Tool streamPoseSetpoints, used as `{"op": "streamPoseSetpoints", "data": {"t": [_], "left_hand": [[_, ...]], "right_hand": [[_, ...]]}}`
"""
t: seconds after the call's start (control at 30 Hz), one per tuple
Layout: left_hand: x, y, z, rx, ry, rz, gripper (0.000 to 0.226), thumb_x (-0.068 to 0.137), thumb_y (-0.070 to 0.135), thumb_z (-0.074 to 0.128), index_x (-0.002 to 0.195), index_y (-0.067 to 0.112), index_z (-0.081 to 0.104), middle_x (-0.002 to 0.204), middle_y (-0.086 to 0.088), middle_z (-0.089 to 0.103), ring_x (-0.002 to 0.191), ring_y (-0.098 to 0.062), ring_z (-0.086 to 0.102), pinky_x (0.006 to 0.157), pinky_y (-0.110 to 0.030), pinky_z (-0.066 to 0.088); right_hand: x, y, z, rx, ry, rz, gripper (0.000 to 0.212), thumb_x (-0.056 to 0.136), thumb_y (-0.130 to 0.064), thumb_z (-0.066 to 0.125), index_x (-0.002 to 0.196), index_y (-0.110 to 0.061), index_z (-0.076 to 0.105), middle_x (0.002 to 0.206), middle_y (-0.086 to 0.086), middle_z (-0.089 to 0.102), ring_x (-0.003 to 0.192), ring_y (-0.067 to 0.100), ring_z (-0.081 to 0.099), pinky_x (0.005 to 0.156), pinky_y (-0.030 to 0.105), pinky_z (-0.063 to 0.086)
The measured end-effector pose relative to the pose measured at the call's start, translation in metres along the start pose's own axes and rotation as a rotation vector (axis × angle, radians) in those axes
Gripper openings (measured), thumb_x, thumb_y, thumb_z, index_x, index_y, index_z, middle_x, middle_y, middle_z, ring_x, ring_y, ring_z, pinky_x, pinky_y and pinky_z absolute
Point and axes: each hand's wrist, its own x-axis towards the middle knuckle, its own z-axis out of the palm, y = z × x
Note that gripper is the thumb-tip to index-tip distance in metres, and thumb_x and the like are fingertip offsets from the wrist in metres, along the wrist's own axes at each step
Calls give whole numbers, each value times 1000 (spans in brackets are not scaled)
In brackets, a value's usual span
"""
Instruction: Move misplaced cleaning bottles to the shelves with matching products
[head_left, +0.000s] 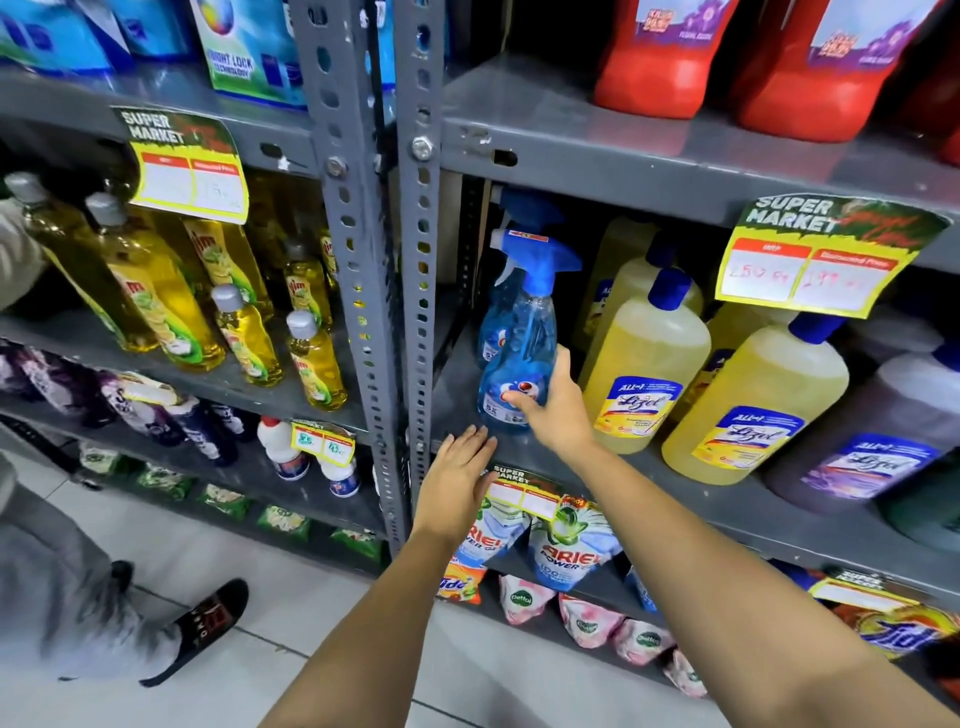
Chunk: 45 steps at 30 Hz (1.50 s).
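A blue spray bottle (519, 343) with a blue trigger head stands upright at the left end of the grey middle shelf (727, 509). A second blue spray bottle (493, 317) stands just behind it. My right hand (553, 402) wraps the front bottle's lower body, thumb across the label. My left hand (457, 480) hovers flat with fingers apart just below and left of that bottle, at the shelf's front edge, holding nothing. To the right stand large yellow Lizol bottles (639, 374) with blue caps.
Yellow dish-liquid bottles (156, 312) fill the left bay. Perforated grey uprights (384, 291) split the two bays. Red jugs (660, 57) sit above, detergent pouches (566, 551) below. Another person's leg and sandal (202, 623) stand on the tiled floor at left.
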Motion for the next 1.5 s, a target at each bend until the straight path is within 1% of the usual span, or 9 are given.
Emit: {"op": "streamPoseSetpoints", "data": {"t": [0.17,0.3,0.4,0.6,1.03,1.3,1.4,1.43,1.5], "left_hand": [[-2,0,-1,-10,16,-2,41,89,11,67,128,6,59,135,-11,57,131,-26,45,114,-39,23],[-2,0,-1,-22,17,-4,42,88,11,68,129,6,58,135,-11,56,131,-25,45,114,-41,23],[-2,0,-1,-41,14,-21,43,87,9,69,129,6,58,136,-12,56,132,-25,44,114,-43,24],[-1,0,-2,-24,-3,-18,44,89,11,67,131,6,57,137,-11,55,132,-25,43,114,-40,22],[-1,0,-4,-17,-22,-14,44,88,10,68,131,6,56,137,-11,55,133,-25,43,114,-42,23],[-1,-1,-4,-12,-46,-21,45,90,13,66,133,7,54,139,-11,53,135,-25,40,115,-41,21],[0,2,-10,-9,-79,-21,47,91,16,65,135,6,52,141,-11,51,136,-26,38,116,-41,19],[-1,-2,-6,12,-82,0,48,92,19,64,137,6,50,143,-11,48,137,-27,37,117,-41,18],[-2,2,-7,43,-107,0,52,93,26,62,139,6,46,149,-12,40,141,-27,29,117,-42,17]], "right_hand": [[11,1,0,34,-106,18,70,84,-13,74,139,-19,30,121,-4,61,112,15,61,101,40,50],[15,2,-2,61,-161,32,69,85,-12,73,138,-23,31,120,-6,61,112,12,61,103,41,50],[14,4,0,66,-129,45,68,84,-14,74,137,-24,32,121,-5,63,112,14,63,101,42,51],[12,2,4,34,-84,40,73,83,-17,75,140,-22,29,130,4,62,116,19,62,101,42,51],[8,2,8,18,-42,52,74,85,-15,74,142,-23,27,134,5,60,120,20,60,99,44,53],[8,2,6,35,-72,60,77,84,-14,75,144,-21,26,135,6,59,120,19,60,99,38,53],[5,2,-1,41,-114,103,86,80,-15,79,146,-20,24,136,7,58,117,17,59,96,33,52],[2,6,-2,55,-126,90,91,78,-17,81,148,-20,22,139,7,55,121,18,57,99,34,51],[-8,10,-4,72,-61,64,99,77,-22,83,152,-19,18,147,7,47,134,20,48,107,40,46]]}}
